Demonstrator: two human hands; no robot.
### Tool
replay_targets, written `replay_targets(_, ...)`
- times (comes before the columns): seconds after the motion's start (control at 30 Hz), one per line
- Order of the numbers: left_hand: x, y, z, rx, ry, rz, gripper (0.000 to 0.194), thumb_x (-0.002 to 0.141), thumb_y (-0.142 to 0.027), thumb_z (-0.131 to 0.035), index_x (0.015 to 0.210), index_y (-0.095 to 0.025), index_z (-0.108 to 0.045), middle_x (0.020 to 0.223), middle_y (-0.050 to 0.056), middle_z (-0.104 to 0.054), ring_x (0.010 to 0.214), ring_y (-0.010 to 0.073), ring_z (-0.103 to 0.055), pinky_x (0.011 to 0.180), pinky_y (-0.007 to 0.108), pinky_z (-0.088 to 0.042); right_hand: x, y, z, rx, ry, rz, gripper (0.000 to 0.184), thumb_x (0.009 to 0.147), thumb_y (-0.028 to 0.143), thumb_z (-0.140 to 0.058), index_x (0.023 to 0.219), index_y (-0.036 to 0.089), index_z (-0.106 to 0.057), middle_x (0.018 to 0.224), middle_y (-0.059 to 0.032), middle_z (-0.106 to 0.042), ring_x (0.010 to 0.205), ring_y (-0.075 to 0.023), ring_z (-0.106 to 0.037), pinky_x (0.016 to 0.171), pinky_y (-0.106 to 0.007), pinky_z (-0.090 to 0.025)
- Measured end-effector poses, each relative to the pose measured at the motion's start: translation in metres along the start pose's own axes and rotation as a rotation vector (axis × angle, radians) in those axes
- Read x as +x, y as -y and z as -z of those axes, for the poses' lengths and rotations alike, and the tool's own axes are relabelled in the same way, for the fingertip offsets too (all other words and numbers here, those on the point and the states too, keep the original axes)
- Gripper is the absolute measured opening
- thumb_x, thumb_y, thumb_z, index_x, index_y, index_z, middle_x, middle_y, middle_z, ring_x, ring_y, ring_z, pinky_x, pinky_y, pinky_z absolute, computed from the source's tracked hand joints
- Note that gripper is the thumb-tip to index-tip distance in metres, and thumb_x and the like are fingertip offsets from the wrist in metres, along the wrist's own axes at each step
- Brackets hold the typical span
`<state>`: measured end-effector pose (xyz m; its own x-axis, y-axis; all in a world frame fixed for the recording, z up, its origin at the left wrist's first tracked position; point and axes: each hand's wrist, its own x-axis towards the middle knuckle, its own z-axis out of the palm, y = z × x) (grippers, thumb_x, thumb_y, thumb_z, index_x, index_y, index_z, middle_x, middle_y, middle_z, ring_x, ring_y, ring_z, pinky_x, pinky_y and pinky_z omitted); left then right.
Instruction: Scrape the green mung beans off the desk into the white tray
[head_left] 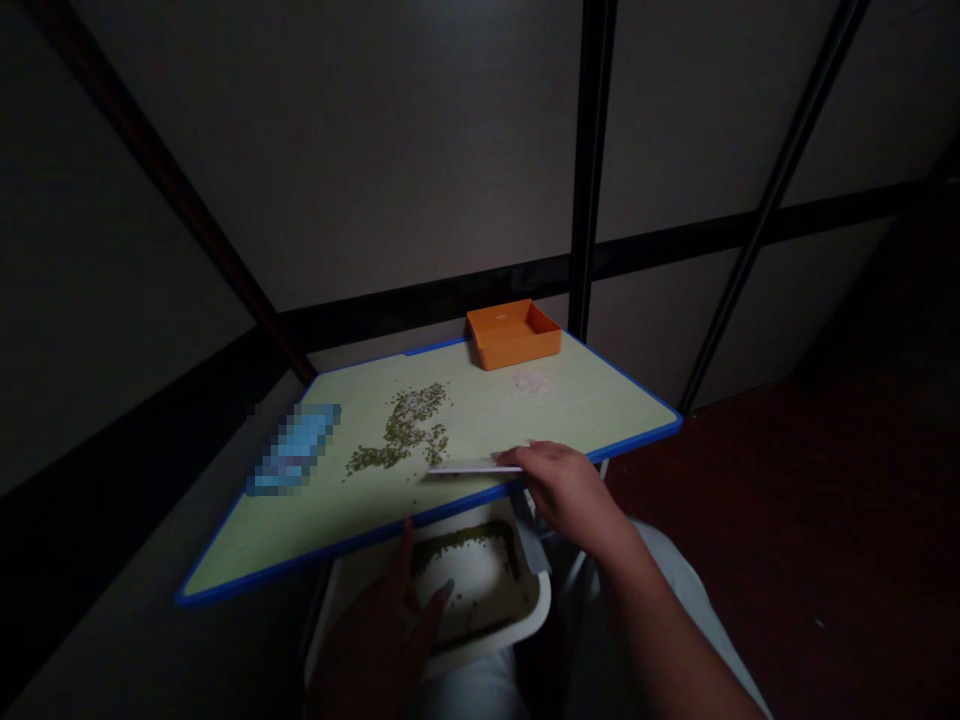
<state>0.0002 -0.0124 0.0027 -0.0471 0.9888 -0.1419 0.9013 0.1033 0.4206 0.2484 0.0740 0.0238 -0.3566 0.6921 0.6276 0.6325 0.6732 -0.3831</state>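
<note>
Right hand (566, 490) closed on a white scraper (472, 467), resting on the blue-edged table (570, 400) beside scattered green mung beans (401, 430); Left hand (371, 650) open, fingers spread across a white tray (536, 600) below.

Dark green beans (405, 430) on a pale green table (247, 545).
The table has a blue edge. One tray (514, 335) is bright orange. The thin strip (472, 467) is white, and the other tray (541, 600) is white with green beans inside.

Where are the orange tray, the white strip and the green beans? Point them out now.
Orange tray (510, 348): head view, on its front outer wall.
White strip (472, 467): head view, on its middle, left of the right hand.
Green beans (409, 425): head view, on the main scatter on the tabletop.
</note>
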Motion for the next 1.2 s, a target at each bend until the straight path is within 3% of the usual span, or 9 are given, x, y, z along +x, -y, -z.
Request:
replay_targets(0.33,0.0,-0.004,0.003,0.025,0.034,0.029,0.081,0.088,-0.06,-0.029,0.157,-0.02,-0.011,0.091,0.002,-0.065,0.087,0.0199,-0.061,0.079,0.032,-0.04,-0.012,-0.01,0.023,0.092,-0.179,-0.174,0.027,0.096,0.018,-0.046,0.118,0.019,-0.061,0.106,-0.0113,-0.077,0.088,-0.0237,-0.075,0.075,-0.031,-0.055)
replay_targets(0.63,0.0,-0.01,0.006,0.024,0.063,0.042,0.083,0.088,-0.058,-0.027,0.157,-0.015,-0.008,0.09,0.003,-0.064,0.084,0.0206,-0.06,0.078,0.033,-0.04,-0.009,-0.005,0.016,0.025,-0.116,-0.066,0.027,0.092,0.012,-0.045,0.108,0.021,-0.065,0.093,-0.0087,-0.078,0.082,-0.0233,-0.074,0.072,-0.032,-0.054)
replay_targets(1.2,0.0,-0.005,0.004,0.033,0.038,0.049,0.086,0.088,-0.059,-0.03,0.156,-0.014,-0.004,0.091,0.003,-0.066,0.085,0.0205,-0.061,0.077,0.033,-0.041,-0.012,0.008,0.025,0.004,-0.053,-0.03,0.029,0.093,0.011,-0.043,0.111,0.02,-0.065,0.096,-0.0083,-0.078,0.084,-0.0223,-0.073,0.074,-0.031,-0.054)
